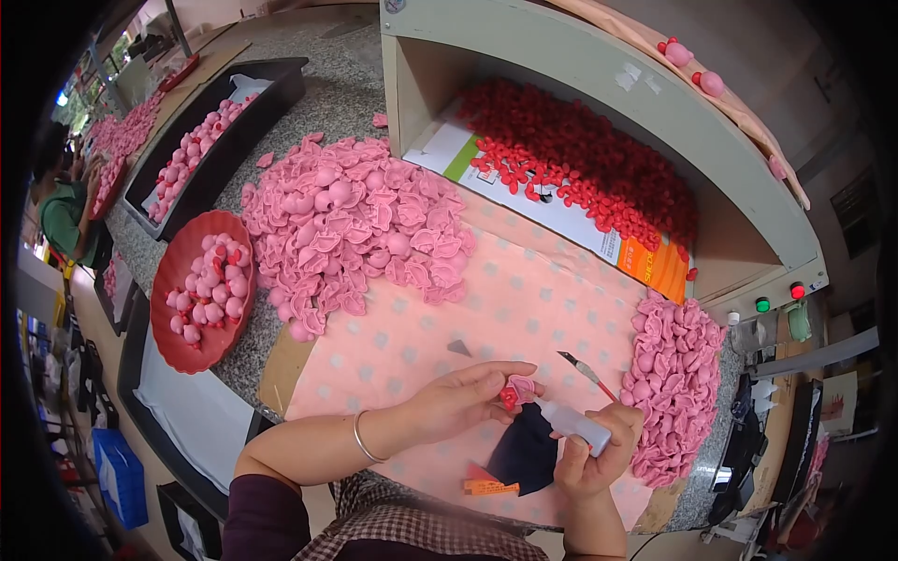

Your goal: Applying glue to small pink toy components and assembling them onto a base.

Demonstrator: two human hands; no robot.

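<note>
A pink dotted cloth (pixel 524 309) covers the granite worktop under both hands. Beyond the fingers, toward the far side, an open grey cabinet (pixel 599 75) holds a heap of small red parts (pixel 580 159). Ahead and to the left of the fingers lies a large pile of pink moulded pieces (pixel 351 220), and further left a red round tray (pixel 192 280) carries more pink pieces. Just to the right of the fingers sits a smaller pink pile (pixel 673 383). A dark blue cloth (pixel 524 453) lies directly below the fingers, with a small orange tag (pixel 489 487) at its near edge.

The left hand (pixel 463 397), a metal bangle on its wrist, pinches a small pink and red piece (pixel 514 391) between thumb and closed fingertips. The right hand (pixel 589 458) is curled tightly around a small grey bottle (pixel 575 425) and a thin red-handled brush (pixel 585 371), whose tip points up and away, just right of the pinched piece.
</note>
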